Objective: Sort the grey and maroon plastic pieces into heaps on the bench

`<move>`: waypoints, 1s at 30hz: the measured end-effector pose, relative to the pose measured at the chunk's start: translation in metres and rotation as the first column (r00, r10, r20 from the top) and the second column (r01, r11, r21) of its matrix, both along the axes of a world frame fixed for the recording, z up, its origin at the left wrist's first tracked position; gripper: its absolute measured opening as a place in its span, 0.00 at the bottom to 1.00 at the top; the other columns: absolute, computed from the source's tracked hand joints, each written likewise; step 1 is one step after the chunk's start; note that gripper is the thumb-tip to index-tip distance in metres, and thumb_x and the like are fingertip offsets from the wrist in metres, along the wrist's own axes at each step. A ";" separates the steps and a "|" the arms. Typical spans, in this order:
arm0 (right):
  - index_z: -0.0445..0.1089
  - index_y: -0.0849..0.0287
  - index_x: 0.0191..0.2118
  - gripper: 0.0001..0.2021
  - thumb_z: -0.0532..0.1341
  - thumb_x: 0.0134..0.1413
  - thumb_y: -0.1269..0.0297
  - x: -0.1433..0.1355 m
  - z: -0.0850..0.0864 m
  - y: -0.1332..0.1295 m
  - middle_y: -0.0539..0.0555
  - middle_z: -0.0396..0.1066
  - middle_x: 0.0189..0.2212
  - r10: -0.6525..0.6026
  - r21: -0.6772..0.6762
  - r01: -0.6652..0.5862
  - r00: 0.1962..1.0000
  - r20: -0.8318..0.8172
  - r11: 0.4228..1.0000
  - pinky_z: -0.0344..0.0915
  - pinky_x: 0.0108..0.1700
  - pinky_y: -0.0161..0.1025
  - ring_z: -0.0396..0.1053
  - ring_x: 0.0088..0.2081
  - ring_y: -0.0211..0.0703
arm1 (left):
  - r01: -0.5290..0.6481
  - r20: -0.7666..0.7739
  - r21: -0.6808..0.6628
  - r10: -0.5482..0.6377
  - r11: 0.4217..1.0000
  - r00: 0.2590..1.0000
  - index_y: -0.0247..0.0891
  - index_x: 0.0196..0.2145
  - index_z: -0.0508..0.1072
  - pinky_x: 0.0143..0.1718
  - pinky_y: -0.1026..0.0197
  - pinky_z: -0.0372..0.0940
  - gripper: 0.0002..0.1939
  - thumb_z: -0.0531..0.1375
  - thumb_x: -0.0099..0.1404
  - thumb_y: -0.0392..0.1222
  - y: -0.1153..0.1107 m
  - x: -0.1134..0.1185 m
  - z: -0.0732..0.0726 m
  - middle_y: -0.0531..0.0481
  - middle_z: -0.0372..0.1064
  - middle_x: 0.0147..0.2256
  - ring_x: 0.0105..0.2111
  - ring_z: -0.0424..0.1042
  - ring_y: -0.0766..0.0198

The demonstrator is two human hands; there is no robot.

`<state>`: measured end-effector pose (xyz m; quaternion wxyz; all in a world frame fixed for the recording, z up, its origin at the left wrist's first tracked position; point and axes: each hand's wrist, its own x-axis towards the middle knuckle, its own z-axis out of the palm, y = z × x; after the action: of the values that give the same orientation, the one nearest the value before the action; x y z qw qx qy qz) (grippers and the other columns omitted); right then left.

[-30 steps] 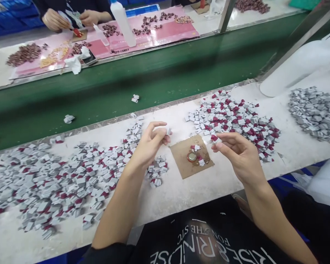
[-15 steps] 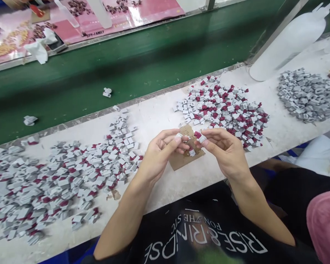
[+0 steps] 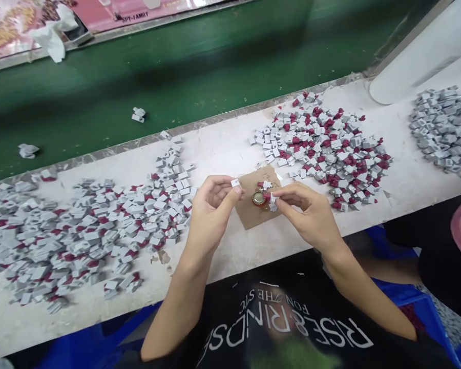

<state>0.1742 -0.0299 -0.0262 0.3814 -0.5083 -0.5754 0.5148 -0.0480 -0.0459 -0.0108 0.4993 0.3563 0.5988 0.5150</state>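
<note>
Between the thumb and fingers of my left hand (image 3: 214, 207) is a small light-grey plastic block (image 3: 235, 183), held over the left edge of a cardboard piece (image 3: 249, 218). My right hand (image 3: 305, 210) pinches a maroon-and-grey plastic piece (image 3: 272, 201) low beside a round metal bottle cap (image 3: 258, 198) on the cardboard. The maroon end points at the cap; whether it touches the cap I cannot tell. Another maroon-and-grey piece (image 3: 265, 185) lies just behind the cap.
A large pile of grey and maroon pieces (image 3: 77, 230) spreads on the left. A second mixed pile (image 3: 330, 148) lies right of the cardboard, then a grey pile (image 3: 445, 130) and a white bottle (image 3: 411, 61). Beyond runs a green belt (image 3: 200, 77) with grey pieces (image 3: 139, 115) on it.
My hands have moved apart. The right one has lowered its piece to the bottle cap, which now shows. My left hand has drawn left with its block. The whole view has shifted a little.
</note>
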 end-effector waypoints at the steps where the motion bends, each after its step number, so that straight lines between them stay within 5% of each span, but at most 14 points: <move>1: 0.86 0.51 0.45 0.05 0.72 0.70 0.59 -0.001 -0.001 -0.002 0.56 0.85 0.45 0.007 0.006 -0.007 1.000 0.018 1.000 0.85 0.52 0.51 0.85 0.47 0.51 | -0.002 0.004 -0.008 0.002 1.000 1.000 0.44 0.44 0.81 0.50 0.52 0.79 0.09 0.75 0.69 0.43 -0.002 0.000 -0.001 0.48 0.83 0.40 0.41 0.83 0.57; 17: 0.86 0.51 0.45 0.06 0.70 0.69 0.67 -0.007 0.004 0.000 0.55 0.84 0.42 0.039 0.087 -0.050 0.992 0.118 0.995 0.82 0.44 0.48 0.83 0.42 0.49 | 0.053 0.050 0.020 -0.054 0.998 0.997 0.43 0.45 0.82 0.51 0.52 0.81 0.10 0.76 0.68 0.42 -0.003 0.007 -0.006 0.48 0.84 0.39 0.43 0.85 0.56; 25: 0.87 0.47 0.48 0.09 0.76 0.65 0.53 0.004 0.002 0.012 0.54 0.87 0.48 -0.134 -0.076 0.121 0.971 -0.200 0.990 0.85 0.56 0.55 0.84 0.51 0.54 | 0.144 0.095 0.033 -0.147 0.989 0.985 0.44 0.46 0.84 0.50 0.51 0.82 0.09 0.76 0.72 0.46 0.002 0.015 0.001 0.46 0.86 0.42 0.43 0.85 0.55; 30: 0.89 0.46 0.49 0.11 0.76 0.66 0.50 0.004 0.001 0.014 0.54 0.87 0.50 -0.103 -0.061 0.092 0.973 -0.208 0.994 0.84 0.58 0.58 0.84 0.54 0.57 | 0.207 0.167 0.040 -0.210 0.978 0.963 0.43 0.46 0.85 0.46 0.52 0.82 0.11 0.76 0.71 0.49 0.007 0.026 0.003 0.47 0.85 0.41 0.40 0.85 0.56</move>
<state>0.1785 -0.0160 -0.0249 0.4519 -0.4881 -0.4927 0.5610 -0.0225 -0.0393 -0.0073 0.5960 0.3776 0.5074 0.4947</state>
